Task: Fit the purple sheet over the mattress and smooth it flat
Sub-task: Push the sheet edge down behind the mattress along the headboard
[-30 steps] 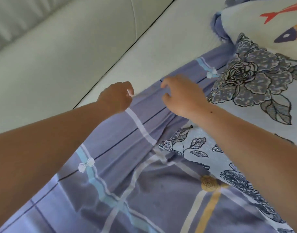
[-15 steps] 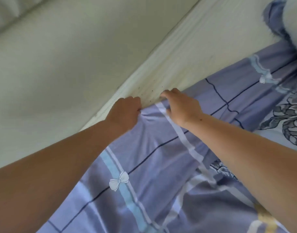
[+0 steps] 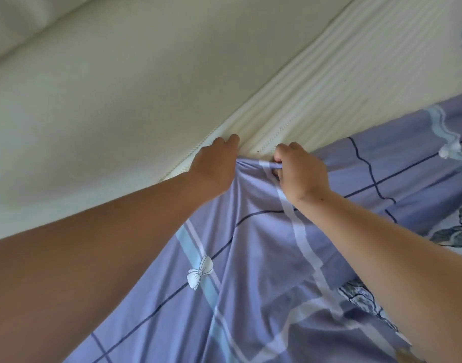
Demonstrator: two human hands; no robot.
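Observation:
The purple sheet [image 3: 253,247], checked with pale stripes and white bows, lies across the lower right of the view. Beyond it the cream ribbed mattress [image 3: 355,74] is bare in a wide band. My left hand [image 3: 214,166] grips the sheet's bunched edge at the mattress's far rim, knuckles up. A short way to its right, my right hand [image 3: 300,174] pinches the same edge, fingers curled round a fold. The cloth is drawn taut between the hands and creases fan back toward me.
A pale padded surface [image 3: 93,87] rises just past the mattress's far rim, close to my left hand. A floral grey-and-white cloth [image 3: 455,231] lies over the sheet at the right edge, and another patch of it [image 3: 363,297] shows under my right forearm.
Both hands have carried the sheet's edge farther toward the mattress's far rim and tightened on it. The view has closed in, so the floral bedding and fish pillow have slid out to the right.

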